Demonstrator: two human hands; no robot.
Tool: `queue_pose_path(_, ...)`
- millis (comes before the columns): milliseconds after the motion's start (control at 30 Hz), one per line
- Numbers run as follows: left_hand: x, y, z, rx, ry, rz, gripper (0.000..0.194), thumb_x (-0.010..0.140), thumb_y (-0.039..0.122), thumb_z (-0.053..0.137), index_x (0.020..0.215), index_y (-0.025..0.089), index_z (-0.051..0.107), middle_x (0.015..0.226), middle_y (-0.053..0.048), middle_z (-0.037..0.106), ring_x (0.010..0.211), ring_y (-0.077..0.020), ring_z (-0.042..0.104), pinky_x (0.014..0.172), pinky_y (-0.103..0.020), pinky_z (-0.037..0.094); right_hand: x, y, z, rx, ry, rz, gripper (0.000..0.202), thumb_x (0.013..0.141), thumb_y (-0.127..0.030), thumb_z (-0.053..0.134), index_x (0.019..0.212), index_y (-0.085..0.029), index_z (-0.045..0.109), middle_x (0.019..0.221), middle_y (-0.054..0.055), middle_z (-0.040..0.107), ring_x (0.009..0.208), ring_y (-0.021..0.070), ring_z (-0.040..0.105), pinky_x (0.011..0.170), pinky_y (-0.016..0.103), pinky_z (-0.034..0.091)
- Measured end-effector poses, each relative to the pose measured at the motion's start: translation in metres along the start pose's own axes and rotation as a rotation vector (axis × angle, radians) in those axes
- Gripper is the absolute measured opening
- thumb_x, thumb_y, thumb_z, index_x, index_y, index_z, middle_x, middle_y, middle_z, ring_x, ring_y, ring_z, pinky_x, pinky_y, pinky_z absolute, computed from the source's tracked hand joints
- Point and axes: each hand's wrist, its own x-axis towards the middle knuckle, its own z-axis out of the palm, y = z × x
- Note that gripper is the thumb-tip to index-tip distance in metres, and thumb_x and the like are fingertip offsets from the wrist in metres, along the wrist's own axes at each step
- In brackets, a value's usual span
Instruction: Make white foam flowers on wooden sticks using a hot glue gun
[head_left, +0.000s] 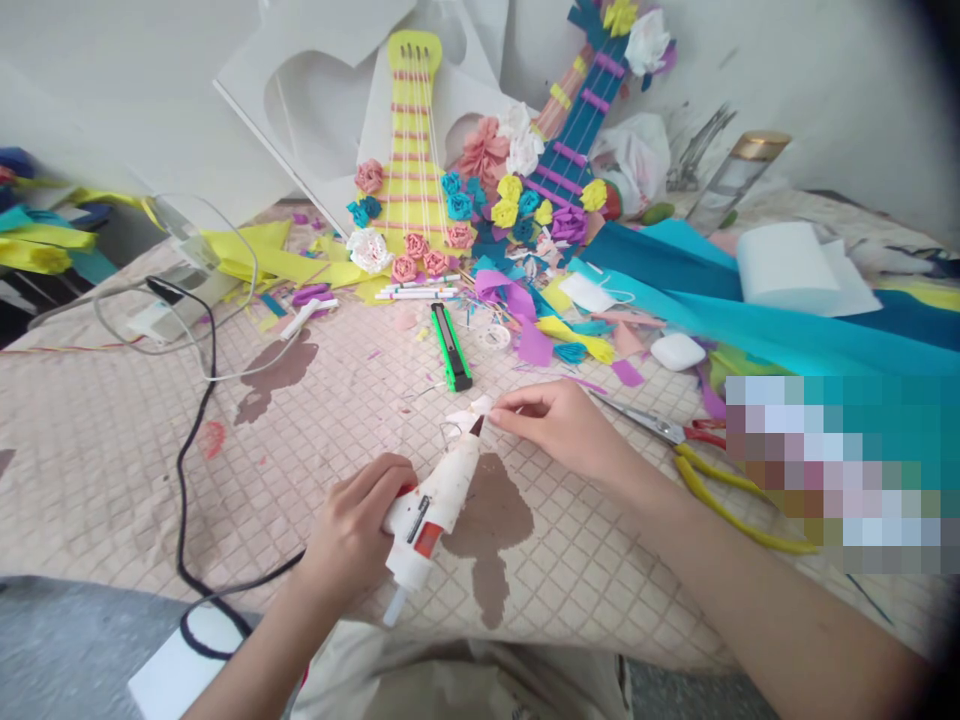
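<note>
My left hand [364, 515] is wrapped round the handle of a white glue gun [439, 490], whose dark nozzle points up and to the right. At the nozzle's tip, the thumb and forefinger of my right hand [559, 420] pinch a small white paper piece [480, 406]. Part of that piece is hidden by the nozzle and fingertips. A green and black cutter [451, 350] lies just beyond the nozzle. To the right of my right hand are scissors [660, 422] with red and yellow handles.
A yellow paper guitar [415, 140] and a blue one [577, 135] with paper flowers lean at the back. Paper scraps, a white roll [787, 268] and blue paper [660, 265] lie back right. A black cable [182, 480] crosses the table [300, 430] at left.
</note>
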Motion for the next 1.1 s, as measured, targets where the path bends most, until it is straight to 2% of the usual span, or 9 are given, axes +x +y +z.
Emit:
queue_pose_path(333, 0.0006, 0.0005, 0.0008, 0.014, -0.021, -0.005, 0.012, 0.08, 0.005, 0.045, 0.076, 0.012, 0.055, 0.075, -0.007, 0.06, 0.062, -0.0134, 0.056, 0.056, -0.023, 0.044, 0.0006, 0.0015, -0.0006, 0.003, -0.024, -0.016, 0.015, 0.074, -0.026, 0.06, 0.075, -0.017, 0.072, 0.072, 0.001, 0.07, 0.063, 0.0124, 0.058, 0.057, 0.023, 0.04)
queue_pose_path(633, -0.0007, -0.0025, 0.0017, 0.007, -0.06, -0.076, 0.015, 0.081, 0.009, 0.044, 0.072, 0.013, 0.055, 0.07, -0.005, 0.058, 0.059, -0.0122, 0.052, 0.054, -0.023, 0.042, 0.0008, 0.0023, -0.0004, 0.001, -0.02, -0.014, 0.015, 0.074, -0.027, 0.06, 0.074, -0.018, 0.072, 0.072, 0.001, 0.07, 0.064, 0.0132, 0.059, 0.057, 0.023, 0.041)
queue_pose_path(1100, 0.0029, 0.0027, -0.0002, 0.015, -0.056, -0.068, 0.014, 0.081, 0.012, 0.044, 0.072, 0.014, 0.054, 0.068, -0.006, 0.058, 0.057, -0.0125, 0.052, 0.052, -0.023, 0.042, 0.0006, 0.0033, -0.0005, 0.002, -0.025, -0.034, 0.016, 0.074, -0.027, 0.06, 0.075, -0.018, 0.072, 0.073, 0.001, 0.07, 0.065, 0.0143, 0.059, 0.058, 0.025, 0.041)
